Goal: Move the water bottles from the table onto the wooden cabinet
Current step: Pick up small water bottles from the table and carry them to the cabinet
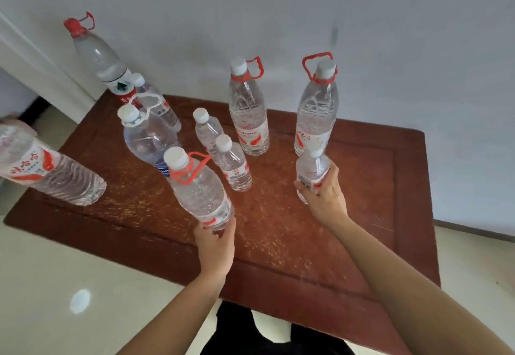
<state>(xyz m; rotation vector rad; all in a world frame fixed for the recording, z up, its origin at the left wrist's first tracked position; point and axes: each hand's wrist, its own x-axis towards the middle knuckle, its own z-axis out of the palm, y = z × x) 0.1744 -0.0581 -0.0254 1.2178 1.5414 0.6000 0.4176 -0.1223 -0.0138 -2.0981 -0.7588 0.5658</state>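
My left hand (215,246) grips the base of a large clear bottle with a red carry loop (199,187), held tilted above the wooden cabinet top (278,229). My right hand (323,193) grips a small white-capped bottle (311,163) over the right half of the top. Several bottles stand on the wood: two tall ones with red handles (249,109) (316,109), two small ones (207,128) (234,165), a wide bluish bottle (147,137) and a red-capped bottle (100,59) at the back left.
A large bottle with a red label (47,168) lies tilted at the left edge, another person's hand (14,123) partly visible at its neck. A white wall (306,20) rises behind the cabinet. Pale floor tiles (69,285) surround it. Bare wood shows at the front and right.
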